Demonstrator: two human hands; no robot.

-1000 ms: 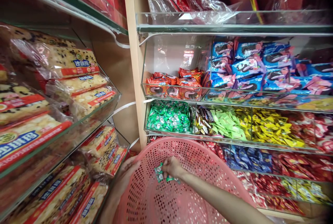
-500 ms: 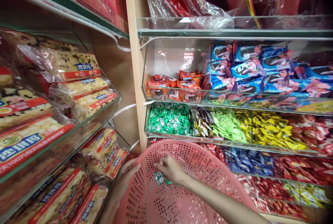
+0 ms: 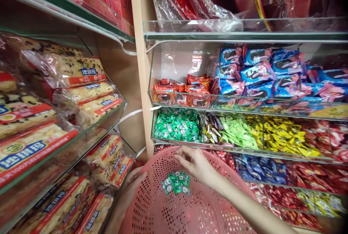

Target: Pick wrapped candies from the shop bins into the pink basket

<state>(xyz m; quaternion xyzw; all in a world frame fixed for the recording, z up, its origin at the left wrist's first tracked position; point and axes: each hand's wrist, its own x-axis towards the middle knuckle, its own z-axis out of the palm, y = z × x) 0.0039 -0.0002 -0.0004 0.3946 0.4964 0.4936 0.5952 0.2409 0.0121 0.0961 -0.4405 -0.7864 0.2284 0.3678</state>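
Left hand (image 3: 135,181) grips the basket (image 3: 217,199); right (image 3: 194,161), half-curled, looks empty.

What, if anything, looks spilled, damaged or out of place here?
Nothing appears spilled or damaged; the green-wrapped packets lie inside the pink basket. One small oddity: a white strip sags below the upper left shelf near the wooden post. It looks loose because it curves away from the shelf's straight edge.

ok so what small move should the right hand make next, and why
Probably reach over the pink basket's far rim to the green-wrapped candies in the shelf bin: the right hand looks empty near that rim, and only a small cluster of similar candies lies inside.
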